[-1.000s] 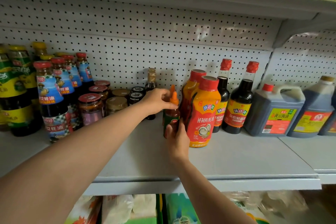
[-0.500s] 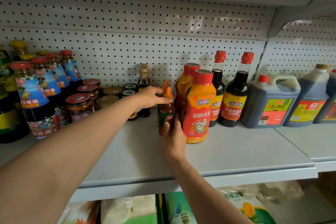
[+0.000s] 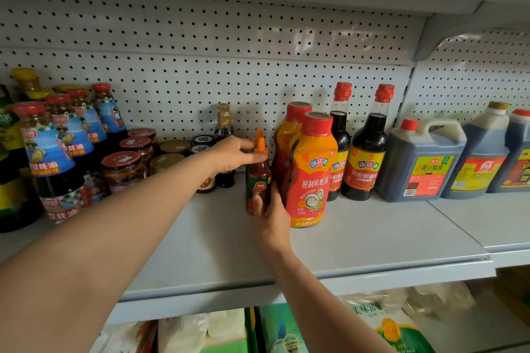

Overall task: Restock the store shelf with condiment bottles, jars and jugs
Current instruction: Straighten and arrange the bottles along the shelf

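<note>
A small red sauce bottle (image 3: 258, 180) with an orange nozzle stands on the grey shelf (image 3: 358, 241), just left of two orange oyster sauce bottles (image 3: 311, 178). My left hand (image 3: 236, 153) grips its neck below the nozzle. My right hand (image 3: 271, 218) wraps its lower body from the front. A second orange nozzle (image 3: 257, 134) shows right behind it; that bottle's body is hidden.
Blue-labelled oyster sauce bottles (image 3: 57, 157) and jars (image 3: 123, 169) fill the left. A small dark bottle (image 3: 224, 129) stands at the back. Dark soy bottles (image 3: 368, 152) and jugs (image 3: 421, 163) line the right. Bags lie on the lower shelf (image 3: 395, 324).
Both hands stay on the small red bottle, which has barely shifted on the shelf. The view has moved slightly.
</note>
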### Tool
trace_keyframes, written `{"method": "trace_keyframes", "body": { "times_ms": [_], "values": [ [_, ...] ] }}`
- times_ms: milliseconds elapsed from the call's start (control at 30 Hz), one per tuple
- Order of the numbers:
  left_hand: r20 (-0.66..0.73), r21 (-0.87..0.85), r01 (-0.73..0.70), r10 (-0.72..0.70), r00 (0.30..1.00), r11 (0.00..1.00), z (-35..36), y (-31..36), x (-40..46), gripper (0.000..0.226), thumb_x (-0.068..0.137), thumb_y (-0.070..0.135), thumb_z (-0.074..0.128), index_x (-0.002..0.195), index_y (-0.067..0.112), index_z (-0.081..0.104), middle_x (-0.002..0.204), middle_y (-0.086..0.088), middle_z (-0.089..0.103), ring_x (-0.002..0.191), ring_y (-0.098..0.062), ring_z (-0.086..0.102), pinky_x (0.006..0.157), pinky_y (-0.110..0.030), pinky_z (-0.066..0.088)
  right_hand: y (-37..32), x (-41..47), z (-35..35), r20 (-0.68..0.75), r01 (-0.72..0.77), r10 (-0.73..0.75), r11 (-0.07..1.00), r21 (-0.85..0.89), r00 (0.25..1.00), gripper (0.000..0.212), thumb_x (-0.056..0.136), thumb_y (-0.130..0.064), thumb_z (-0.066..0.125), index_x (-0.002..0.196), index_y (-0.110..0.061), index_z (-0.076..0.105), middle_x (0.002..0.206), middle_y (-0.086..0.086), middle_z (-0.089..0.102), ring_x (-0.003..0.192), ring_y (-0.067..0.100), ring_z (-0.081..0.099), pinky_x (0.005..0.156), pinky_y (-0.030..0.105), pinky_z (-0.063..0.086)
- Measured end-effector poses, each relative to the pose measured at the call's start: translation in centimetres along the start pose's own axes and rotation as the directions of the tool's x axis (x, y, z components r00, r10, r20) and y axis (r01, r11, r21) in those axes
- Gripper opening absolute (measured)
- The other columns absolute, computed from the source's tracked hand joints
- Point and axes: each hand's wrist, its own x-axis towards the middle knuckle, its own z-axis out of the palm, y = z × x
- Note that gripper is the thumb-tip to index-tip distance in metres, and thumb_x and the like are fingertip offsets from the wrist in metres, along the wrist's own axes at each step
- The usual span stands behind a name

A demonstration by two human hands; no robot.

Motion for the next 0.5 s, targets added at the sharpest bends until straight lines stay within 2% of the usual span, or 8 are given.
{"method": "trace_keyframes", "body": {
  "times_ms": [167, 300, 400, 500],
  "values": [
    [0.034, 0.008, -0.001, 0.001, 0.999, 1.000, 0.1, 0.2, 0.0, 0.048, 0.086, 0.045, 0.069, 0.130, 0.026, 0.064, 0.144, 0.011, 0.049, 0.128, -0.006, 0.041, 0.102, -0.023, 0.028, -0.2, 0.0, -0.1, 0.017, -0.019, 0.019, 1.000, -0.017, 1.000, 0.050, 0.104, -0.027, 0.054, 0.151, -0.015, 0.040, 0.142, 0.009, 0.057, 0.130, 0.027, 0.052, 0.094, 0.017, 0.034],
    [0.054, -0.020, -0.003, 0.004, 0.999, 1.000, 0.2, 0.2, 0.0, 0.044, 0.088, 0.043, 0.068, 0.129, 0.027, 0.064, 0.139, 0.011, 0.051, 0.122, -0.004, 0.042, 0.100, -0.022, 0.029, -0.3, 0.2, -0.2, 0.018, -0.026, 0.026, 0.999, 0.019, 1.000, 0.049, 0.106, -0.031, 0.050, 0.151, -0.017, 0.040, 0.144, 0.006, 0.055, 0.133, 0.025, 0.050, 0.096, 0.014, 0.031],
    [0.060, -0.044, -0.004, 0.006, 0.998, 0.999, 0.1, 0.0, -0.1, 0.043, 0.087, 0.042, 0.069, 0.128, 0.028, 0.064, 0.137, 0.012, 0.052, 0.124, -0.005, 0.045, 0.100, -0.022, 0.030, -0.5, 0.3, -0.2, 0.049, -0.037, 0.033, 0.995, 0.096, 0.998, 0.051, 0.106, -0.038, 0.046, 0.154, -0.023, 0.036, 0.147, -0.001, 0.049, 0.138, 0.018, 0.042, 0.103, 0.014, 0.027],
    [0.038, -0.055, -0.007, 0.009, 0.999, 0.998, -0.1, -0.8, -0.1, 0.050, 0.084, 0.046, 0.070, 0.131, 0.030, 0.062, 0.151, 0.015, 0.041, 0.137, -0.008, 0.036, 0.107, -0.025, 0.027, -0.7, 0.6, 0.1, 0.057, -0.017, 0.008, 0.986, 0.164, 0.998, 0.056, 0.104, -0.049, 0.045, 0.155, -0.029, 0.034, 0.145, -0.014, 0.043, 0.143, 0.014, 0.037, 0.117, 0.025, 0.027]
  ]
}}
